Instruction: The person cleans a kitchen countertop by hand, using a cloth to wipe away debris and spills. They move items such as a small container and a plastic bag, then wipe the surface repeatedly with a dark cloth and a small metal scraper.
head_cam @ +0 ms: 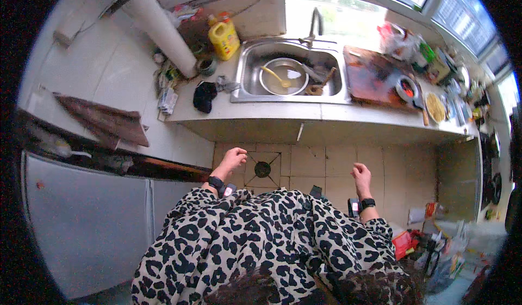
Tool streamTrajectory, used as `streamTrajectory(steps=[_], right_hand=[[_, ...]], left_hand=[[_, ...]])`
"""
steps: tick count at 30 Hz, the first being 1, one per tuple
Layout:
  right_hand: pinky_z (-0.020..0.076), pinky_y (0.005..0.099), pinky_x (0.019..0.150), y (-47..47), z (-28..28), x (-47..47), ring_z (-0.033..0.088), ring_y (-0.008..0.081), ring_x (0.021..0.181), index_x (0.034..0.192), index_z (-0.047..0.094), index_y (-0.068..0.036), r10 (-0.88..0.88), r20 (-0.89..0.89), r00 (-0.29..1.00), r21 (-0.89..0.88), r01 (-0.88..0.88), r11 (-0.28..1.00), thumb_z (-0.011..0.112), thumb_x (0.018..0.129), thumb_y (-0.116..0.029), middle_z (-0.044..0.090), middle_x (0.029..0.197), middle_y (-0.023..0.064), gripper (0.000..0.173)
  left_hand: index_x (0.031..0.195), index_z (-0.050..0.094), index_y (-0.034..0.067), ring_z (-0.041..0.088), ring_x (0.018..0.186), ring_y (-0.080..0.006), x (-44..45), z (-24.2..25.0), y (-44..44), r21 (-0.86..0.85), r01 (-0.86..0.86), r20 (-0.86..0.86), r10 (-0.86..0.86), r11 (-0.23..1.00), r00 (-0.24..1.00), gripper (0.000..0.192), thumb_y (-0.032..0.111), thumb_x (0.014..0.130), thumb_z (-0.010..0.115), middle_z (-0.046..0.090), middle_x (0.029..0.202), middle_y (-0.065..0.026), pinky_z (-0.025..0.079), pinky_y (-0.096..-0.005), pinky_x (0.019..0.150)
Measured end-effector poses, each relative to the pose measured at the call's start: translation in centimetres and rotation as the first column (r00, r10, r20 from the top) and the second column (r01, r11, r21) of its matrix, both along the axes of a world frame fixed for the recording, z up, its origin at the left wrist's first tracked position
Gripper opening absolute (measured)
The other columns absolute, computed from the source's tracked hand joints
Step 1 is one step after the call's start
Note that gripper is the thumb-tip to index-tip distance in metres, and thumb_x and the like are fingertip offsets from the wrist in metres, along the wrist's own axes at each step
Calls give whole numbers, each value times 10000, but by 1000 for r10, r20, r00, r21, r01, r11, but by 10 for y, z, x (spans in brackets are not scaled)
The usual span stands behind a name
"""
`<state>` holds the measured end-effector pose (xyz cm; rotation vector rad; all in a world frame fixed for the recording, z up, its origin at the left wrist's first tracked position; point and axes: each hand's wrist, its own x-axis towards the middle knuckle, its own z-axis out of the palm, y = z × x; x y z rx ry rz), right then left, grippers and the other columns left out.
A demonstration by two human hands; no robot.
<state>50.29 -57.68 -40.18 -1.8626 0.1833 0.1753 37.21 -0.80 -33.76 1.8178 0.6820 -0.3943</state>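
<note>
My left hand (235,158) hangs in the air in front of the counter, over the tiled floor, its fingers loosely curled in with no object showing in them. Some way to the right, my right hand (361,176) is also raised over the floor, fingers curled and nothing visible in it. Both wrists wear dark bands with small devices. Ahead of me a steel sink (248,78) is set in the counter. A round metal basin (265,86) of cloudy liquid sits in it, with a yellow ladle or spoon (277,77) inside. Neither hand touches these things.
Right of the sink lies a wooden cutting board (367,76), with a bowl (406,90) holding something red on its right part. A yellow jug (224,39) and a black cloth-like item (205,97) are left. A floor drain (262,169) lies below; bags (444,248) crowd the lower right.
</note>
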Motion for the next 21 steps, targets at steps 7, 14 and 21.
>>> streamTrajectory(steps=[7,14,21], right_hand=[[579,279,728,220,76,117,680,110,769,1030,729,9,492,5,871,-66,-490,869,695,957,-78,715,855,45,119],[538,263,690,353,97,226,650,104,708,907,690,6,642,1,766,-98,-639,763,729,970,-147,705,793,32,170],[559,290,741,469,103,293,697,129,789,1071,728,21,791,-8,612,-263,-765,589,626,1038,-227,725,860,64,270]], left_hand=[[1257,664,32,700,916,-131,-1,21,60,-61,-264,8,265,963,964,288,135,994,605,737,1139,-76,542,-302,766],[1245,668,29,693,906,-124,50,30,121,-110,-403,112,414,909,903,270,132,1000,620,737,1102,-64,541,-297,784],[1201,683,9,676,946,-189,79,30,188,100,-560,346,499,822,794,256,86,959,643,706,1100,-89,545,-347,852]])
